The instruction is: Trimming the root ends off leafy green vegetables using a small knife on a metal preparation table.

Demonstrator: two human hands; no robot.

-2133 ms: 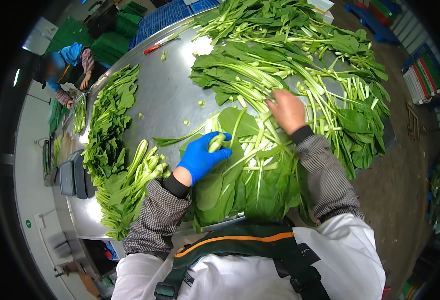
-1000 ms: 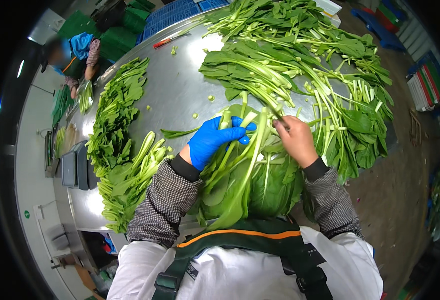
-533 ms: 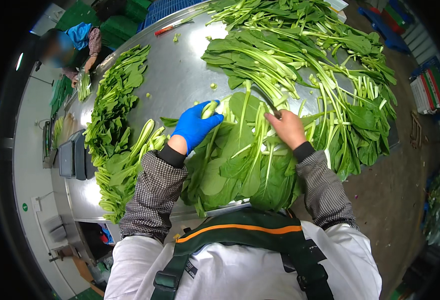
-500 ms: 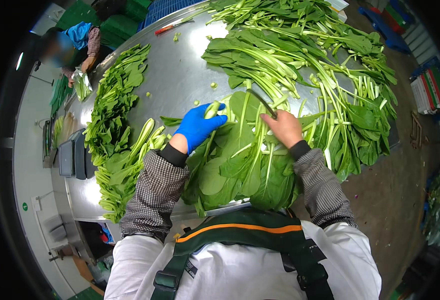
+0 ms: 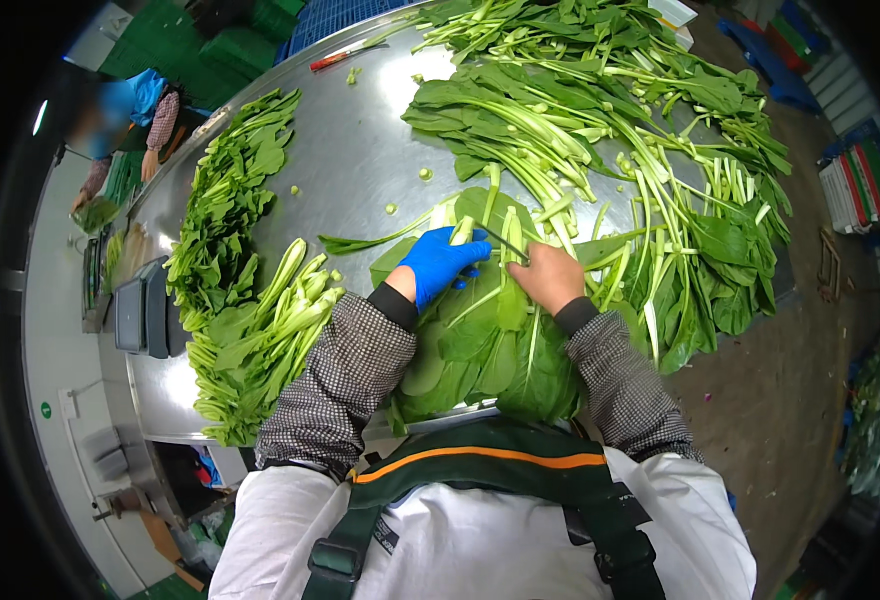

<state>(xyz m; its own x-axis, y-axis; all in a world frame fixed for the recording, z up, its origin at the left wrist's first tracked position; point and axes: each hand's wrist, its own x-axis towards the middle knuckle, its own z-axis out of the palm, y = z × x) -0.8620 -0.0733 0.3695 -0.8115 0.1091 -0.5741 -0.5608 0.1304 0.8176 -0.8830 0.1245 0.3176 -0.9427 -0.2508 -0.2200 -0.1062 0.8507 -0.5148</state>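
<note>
My left hand (image 5: 440, 265), in a blue glove, closes round a leafy green with a thick pale stalk (image 5: 463, 231). Bare, my right hand (image 5: 550, 277) grips a knife whose thin dark blade (image 5: 501, 241) points left toward the stalk's base; its handle is hidden in my fingers. Beneath both hands, broad-leaved greens (image 5: 470, 350) lie heaped at the table's near edge, leaves toward me. To the left is a bunch of greens (image 5: 285, 320) with pale stalk ends, beside a long row of leafy greens (image 5: 228, 185).
Loose greens (image 5: 720, 240) cover the right side of the metal table (image 5: 345, 170). Cut stem bits (image 5: 425, 174) and a red-handled knife (image 5: 335, 60) lie farther off. Grey tubs (image 5: 140, 310) stand at the left. Beyond them a co-worker's hand (image 5: 150, 165) shows.
My left hand has moved right with the stalk, and my right hand has come slightly left and nearer, bringing the blade to the stalk. The co-worker's bunch has shifted left and down.
</note>
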